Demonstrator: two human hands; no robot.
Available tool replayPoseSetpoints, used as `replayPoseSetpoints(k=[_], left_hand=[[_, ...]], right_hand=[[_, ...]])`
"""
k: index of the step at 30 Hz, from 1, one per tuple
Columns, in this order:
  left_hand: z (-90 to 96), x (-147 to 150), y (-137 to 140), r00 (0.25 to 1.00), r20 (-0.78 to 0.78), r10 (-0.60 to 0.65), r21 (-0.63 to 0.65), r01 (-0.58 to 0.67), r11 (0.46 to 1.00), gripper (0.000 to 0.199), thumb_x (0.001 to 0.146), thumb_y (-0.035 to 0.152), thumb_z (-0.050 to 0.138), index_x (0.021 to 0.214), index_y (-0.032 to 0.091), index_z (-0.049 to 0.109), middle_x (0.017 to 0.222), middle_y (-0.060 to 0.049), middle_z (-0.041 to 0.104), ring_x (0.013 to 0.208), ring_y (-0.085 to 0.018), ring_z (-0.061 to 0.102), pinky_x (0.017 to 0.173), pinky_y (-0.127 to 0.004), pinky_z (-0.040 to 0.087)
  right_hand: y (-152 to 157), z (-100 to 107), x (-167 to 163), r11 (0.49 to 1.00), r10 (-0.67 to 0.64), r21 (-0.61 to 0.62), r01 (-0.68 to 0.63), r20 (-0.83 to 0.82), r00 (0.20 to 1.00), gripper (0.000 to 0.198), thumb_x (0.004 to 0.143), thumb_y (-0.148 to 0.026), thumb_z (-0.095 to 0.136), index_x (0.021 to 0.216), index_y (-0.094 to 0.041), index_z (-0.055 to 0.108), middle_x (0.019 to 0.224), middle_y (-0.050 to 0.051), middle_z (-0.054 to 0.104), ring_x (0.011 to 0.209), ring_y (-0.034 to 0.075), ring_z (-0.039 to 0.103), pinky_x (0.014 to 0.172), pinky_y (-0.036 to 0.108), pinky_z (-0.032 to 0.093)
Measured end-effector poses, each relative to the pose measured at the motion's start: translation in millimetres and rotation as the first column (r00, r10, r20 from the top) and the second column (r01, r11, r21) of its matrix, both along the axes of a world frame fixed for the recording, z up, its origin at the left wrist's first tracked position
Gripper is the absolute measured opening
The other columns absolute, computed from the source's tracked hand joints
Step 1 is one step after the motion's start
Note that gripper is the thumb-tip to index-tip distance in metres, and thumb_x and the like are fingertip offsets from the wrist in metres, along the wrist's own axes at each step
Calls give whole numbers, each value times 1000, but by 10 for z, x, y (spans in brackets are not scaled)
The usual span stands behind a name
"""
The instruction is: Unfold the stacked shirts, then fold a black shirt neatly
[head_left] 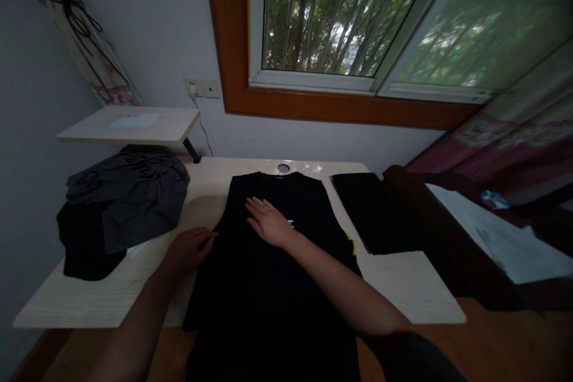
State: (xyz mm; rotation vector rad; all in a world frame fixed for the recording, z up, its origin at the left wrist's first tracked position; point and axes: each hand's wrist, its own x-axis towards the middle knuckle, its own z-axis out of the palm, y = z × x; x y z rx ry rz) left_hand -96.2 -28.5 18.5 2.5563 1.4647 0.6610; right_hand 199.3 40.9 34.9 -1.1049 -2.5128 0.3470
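A black shirt [268,286] lies spread on the desk, its neckline toward the wall and its lower part reaching past the front edge. Small white lettering shows on its chest, partly covered by my right wrist. My right hand [270,222] rests flat on the upper chest, fingers stretched out. At the shirt's left edge, my left hand [190,249] has thumb and fingers pinched together on the cloth. A bit of yellow [351,245] peeks out at the shirt's right side.
Crumpled dark grey and black clothes [134,197] are heaped at the left, below a raised shelf [174,128] with paper on it. A folded black cloth [380,215] lies right of the shirt on the pale desk [412,292]. Beyond stands a dark brown piece of furniture [465,250].
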Motion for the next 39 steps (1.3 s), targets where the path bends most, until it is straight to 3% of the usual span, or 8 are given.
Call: replayPoseSetpoints(k=[4, 7, 13, 17, 22, 29, 34, 39], left_hand=[[-12, -17, 26, 1000, 7, -9, 63, 9, 998, 24, 98, 28, 52, 105, 21, 74, 89, -6, 69, 84, -18, 65, 79, -32, 54], [53, 40, 74, 1000, 6, -22, 109, 21, 994, 25, 97, 26, 53, 110, 22, 74, 96, -8, 69, 90, -20, 64, 83, -37, 55], [255, 539, 310, 997, 41, -63, 122, 57, 991, 39, 98, 23, 47, 134, 24, 63, 129, -10, 68, 118, -24, 62, 106, -48, 51], [241, 1050, 628, 998, -71, 1, 65, 3, 998, 51, 100, 32, 43, 148, 15, 49, 156, -14, 46, 145, -29, 42, 119, -50, 39], [62, 1463, 1054, 967, -188, 175, 23, -174, 985, 60, 102, 38, 38, 152, 6, 42, 161, -20, 35, 151, -33, 31, 122, -51, 29], [-149, 1422, 1282, 942, -202, 268, 41, -266, 963, 65, 101, 48, 35, 153, 9, 42, 162, -18, 35, 152, -31, 28, 124, -51, 22], [-165, 1378, 1346, 937, -204, 285, 51, -280, 959, 65, 101, 50, 34, 152, 11, 43, 162, -17, 35, 152, -30, 28, 124, -49, 20], [-135, 1359, 1401, 915, -234, 328, 86, -316, 945, 62, 102, 48, 33, 151, 13, 44, 162, -15, 37, 151, -27, 31, 125, -46, 18]], right_hand=[[-28, 81, 533, 990, -142, 12, 142, -3, 990, 48, 106, -31, 39, 150, -16, 48, 158, 10, 42, 150, 22, 33, 125, 46, 26], [7, 62, 992, 951, -308, 36, 307, 39, 951, 50, 105, -31, 35, 152, -15, 47, 160, 11, 39, 151, 23, 32, 125, 47, 27], [64, -162, 1614, 866, -500, 89, 493, 120, 857, 57, 104, -37, 34, 154, -10, 41, 161, 15, 35, 151, 27, 30, 124, 49, 29], [39, -301, 1657, 851, -526, 106, 515, 165, 835, 57, 104, -39, 36, 152, -10, 45, 162, 14, 34, 152, 27, 29, 125, 48, 27], [12, -324, 1628, 842, -540, 129, 524, 182, 822, 57, 105, -40, 34, 152, -10, 45, 163, 12, 33, 152, 25, 28, 125, 44, 24], [58, -335, 1636, 829, -560, 131, 544, 216, 800, 59, 105, -44, 34, 154, -13, 41, 164, 12, 31, 153, 26, 24, 125, 48, 19], [240, -328, 1560, 820, -571, 120, 559, 215, 792, 60, 105, -46, 38, 153, -12, 42, 164, 14, 30, 153, 29, 24, 125, 51, 18], [492, -293, 1396, 830, -556, 162, 534, 163, 815, 53, 104, -40, 41, 147, -9, 51, 158, 15, 42, 150, 28, 31, 125, 48, 19]])
